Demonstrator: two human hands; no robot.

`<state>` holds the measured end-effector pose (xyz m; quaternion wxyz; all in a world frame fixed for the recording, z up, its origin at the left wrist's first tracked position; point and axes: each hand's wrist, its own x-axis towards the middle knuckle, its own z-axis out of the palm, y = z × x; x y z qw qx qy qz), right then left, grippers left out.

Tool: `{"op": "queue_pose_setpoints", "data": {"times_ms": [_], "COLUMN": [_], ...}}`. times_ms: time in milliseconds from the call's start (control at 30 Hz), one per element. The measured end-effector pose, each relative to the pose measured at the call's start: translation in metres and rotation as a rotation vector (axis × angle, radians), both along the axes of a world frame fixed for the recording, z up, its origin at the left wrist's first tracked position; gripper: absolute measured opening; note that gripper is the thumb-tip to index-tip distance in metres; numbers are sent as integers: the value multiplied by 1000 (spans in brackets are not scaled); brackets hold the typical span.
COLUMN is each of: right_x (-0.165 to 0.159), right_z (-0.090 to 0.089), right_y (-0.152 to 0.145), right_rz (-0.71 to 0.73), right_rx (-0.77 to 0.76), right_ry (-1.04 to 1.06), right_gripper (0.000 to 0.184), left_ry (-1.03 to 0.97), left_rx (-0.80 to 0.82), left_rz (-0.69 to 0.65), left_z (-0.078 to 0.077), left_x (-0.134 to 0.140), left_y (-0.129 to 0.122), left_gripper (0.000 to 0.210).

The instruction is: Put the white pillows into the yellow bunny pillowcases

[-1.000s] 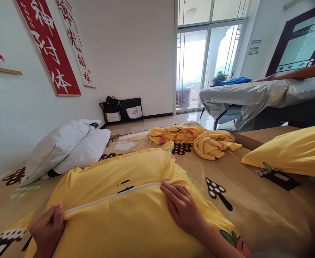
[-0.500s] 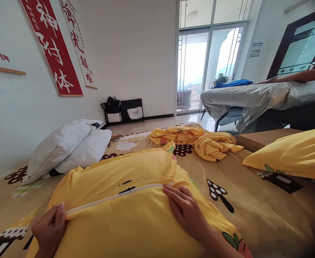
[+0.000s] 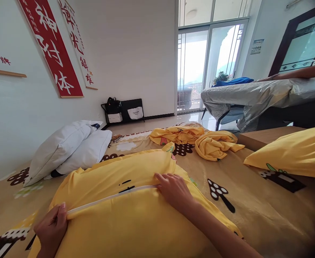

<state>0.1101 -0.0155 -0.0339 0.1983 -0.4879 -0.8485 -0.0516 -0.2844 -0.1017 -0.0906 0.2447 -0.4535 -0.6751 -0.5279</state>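
A yellow pillow (image 3: 114,229) lies in front of me, with a white zipper (image 3: 103,201) running across its upper side. My left hand (image 3: 51,225) is closed in a pinch on the pillowcase fabric at the zipper's left end. Palm down, my right hand (image 3: 175,190) rests on the pillow at the zipper's right end, its fingers stretched over the cloth and hiding that end. Whether a zipper pull lies under those fingers cannot be seen.
White pillows (image 3: 63,150) are stacked at the left by the wall. Crumpled yellow cloths (image 3: 216,145) lie farther back on the patterned bedspread (image 3: 189,157). Another yellow pillow (image 3: 294,150) is at the right. Beyond it, another person's arm (image 3: 297,74) rests on a plastic-covered table (image 3: 267,93).
My right hand has moved slightly left and up, from the zipper's right end onto the cloth over it. My left hand keeps its pinch in nearly the same place.
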Motion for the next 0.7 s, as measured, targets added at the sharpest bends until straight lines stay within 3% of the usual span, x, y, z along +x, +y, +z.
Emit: {"op": "queue_pose_setpoints", "data": {"times_ms": [200,400,533,633,700], "right_x": [-26,-13,8,18,19], "right_z": [26,24,18,20,23], "right_y": [16,31,50,65,70], "right_rz": [-35,102,180,171,104], "right_rx": [98,-28,-94,-170,-131], "right_ry": [-141,-30,129,80,-16], "right_gripper": [32,29,25,27,24], "left_ry": [164,330,565,742,803], "left_rx": [-152,-424,-376,-460,-540], "left_rz": [-60,-193,-320,-595,-788], "left_z": [15,37,55,74,85], "left_x": [6,14,65,128,171], "left_y": [5,11,10,15,25], "left_gripper": [40,37,27,35,35]}}
